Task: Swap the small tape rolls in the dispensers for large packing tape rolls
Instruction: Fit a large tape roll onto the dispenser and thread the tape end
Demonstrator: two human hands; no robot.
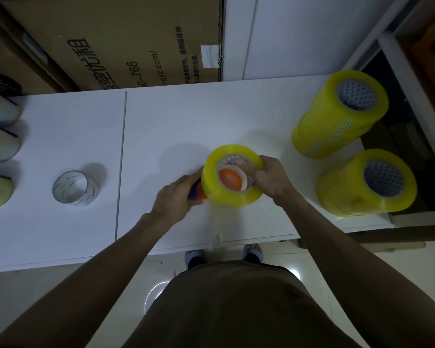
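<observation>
The right hand grips the large yellow tape roll at its right rim, with fingers curled into the core. The left hand clasps the blue-and-orange dispenser at the roll's left side; most of the dispenser is hidden behind the hand and the roll. An orange hub shows inside the roll's core, so the roll sits over it, held just above the white surface. A loose strip of clear tape hangs from the roll down past the surface's near edge.

To the left, well apart, a small clear tape roll lies on the surface. At the far left edge three more dispensers with orange hubs stand in a row. To the right, two stacks of yellow tape rolls stand near the surface's right end. A cardboard box leans behind the surface.
</observation>
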